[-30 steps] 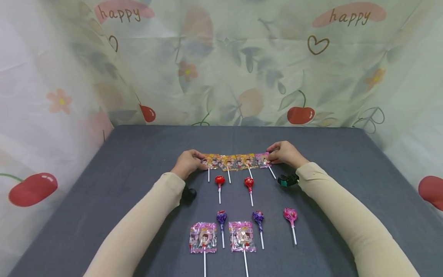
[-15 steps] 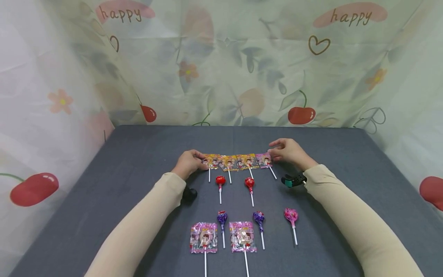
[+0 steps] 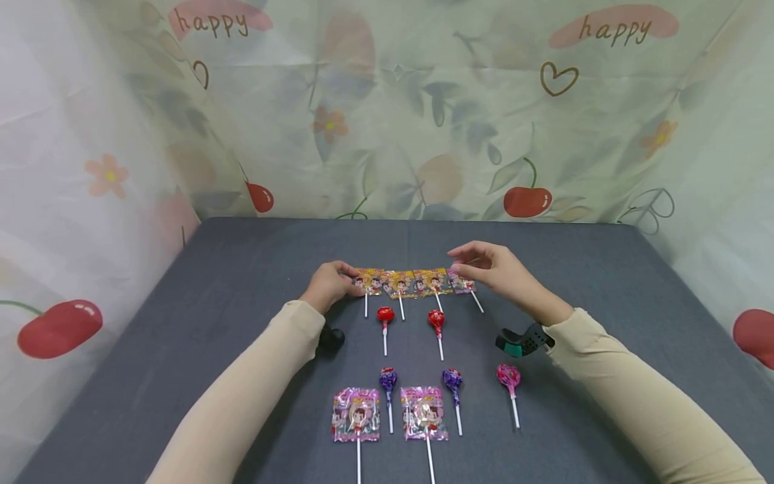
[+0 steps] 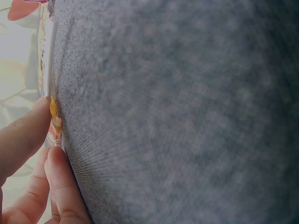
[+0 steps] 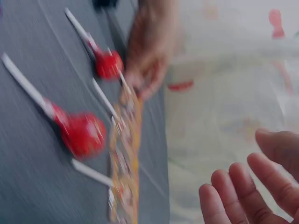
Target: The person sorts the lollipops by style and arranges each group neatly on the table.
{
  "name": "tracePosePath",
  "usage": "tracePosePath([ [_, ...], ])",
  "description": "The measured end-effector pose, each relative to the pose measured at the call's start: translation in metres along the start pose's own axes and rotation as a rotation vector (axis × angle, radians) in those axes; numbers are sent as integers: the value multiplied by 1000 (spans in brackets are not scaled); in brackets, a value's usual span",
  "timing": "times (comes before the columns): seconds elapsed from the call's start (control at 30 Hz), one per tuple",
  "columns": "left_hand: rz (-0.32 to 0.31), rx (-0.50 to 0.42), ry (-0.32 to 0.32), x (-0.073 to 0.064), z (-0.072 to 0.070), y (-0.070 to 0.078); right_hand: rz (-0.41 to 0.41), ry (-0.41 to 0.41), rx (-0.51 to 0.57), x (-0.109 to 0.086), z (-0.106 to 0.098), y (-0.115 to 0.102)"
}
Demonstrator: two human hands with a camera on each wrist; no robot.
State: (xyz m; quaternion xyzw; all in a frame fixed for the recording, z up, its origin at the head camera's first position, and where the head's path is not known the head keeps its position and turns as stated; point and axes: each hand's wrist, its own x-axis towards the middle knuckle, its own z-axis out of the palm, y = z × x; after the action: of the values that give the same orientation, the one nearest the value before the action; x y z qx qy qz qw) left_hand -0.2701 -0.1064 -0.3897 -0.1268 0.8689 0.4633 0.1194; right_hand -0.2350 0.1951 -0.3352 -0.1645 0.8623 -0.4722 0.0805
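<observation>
In the head view, my left hand [image 3: 329,286] pinches the left end of a row of flat wrapped lollipops, at the leftmost yellow-wrapped lollipop [image 3: 371,282]. The left wrist view shows thumb and fingers on either side of its yellow wrapper [image 4: 55,114]. Two more yellow-wrapped lollipops, the middle one [image 3: 399,285] and the right one [image 3: 433,282], follow in the row. A pink-wrapped lollipop [image 3: 459,282] ends it, partly hidden behind my right hand [image 3: 498,272]. That hand hovers over the right end, fingers loosely extended and holding nothing in the right wrist view.
Nearer on the grey table [image 3: 266,255] lie two red ball lollipops, left [image 3: 385,315] and right [image 3: 436,319]. Closer still are two purple ones [image 3: 388,380], a pink one [image 3: 508,376] and two large pink-wrapped lollipops [image 3: 355,415]. A printed curtain [image 3: 411,134] stands behind the table.
My right hand has let go of the pink-wrapped lollipop at the row's right end, lifted and shifted left over it, its forearm swinging right. The left hand stays in place.
</observation>
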Motion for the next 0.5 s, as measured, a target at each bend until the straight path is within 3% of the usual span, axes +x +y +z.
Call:
tracePosePath([
  [0.23,7,2,7,2,0,-1,-88,-77,5,-21,28,-14],
  [0.5,7,3,9,2,1,-2,-147,-269,71,-42,58,-19],
])
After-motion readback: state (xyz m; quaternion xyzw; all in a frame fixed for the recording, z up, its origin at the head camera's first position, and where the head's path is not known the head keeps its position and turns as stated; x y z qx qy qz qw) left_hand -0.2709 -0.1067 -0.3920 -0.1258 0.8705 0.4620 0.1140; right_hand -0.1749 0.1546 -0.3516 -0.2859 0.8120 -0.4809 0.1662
